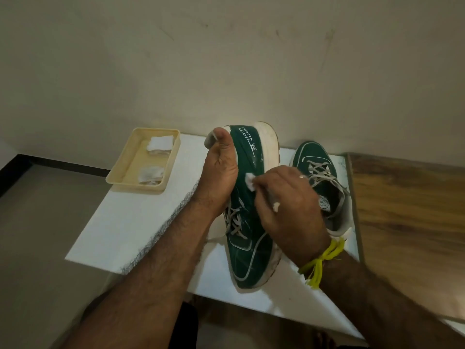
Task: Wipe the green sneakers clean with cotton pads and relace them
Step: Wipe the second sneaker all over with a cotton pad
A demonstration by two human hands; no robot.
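Note:
A green sneaker (247,157) with a white sole and grey laces lies tipped on its side on the white board (141,217), toe toward me. My left hand (219,172) grips its heel end, thumb up over the collar. My right hand (284,200) pinches a white cotton pad (249,179) and presses it against the sneaker's green side panel. The second green sneaker (318,170) stands upright just to the right, laces in place, partly hidden behind my right hand.
A cream plastic tray (173,157) at the board's far left holds cotton pads (161,143), some looking damp. A beige wall rises right behind the board. A wooden surface (407,222) lies to the right, grey floor to the left.

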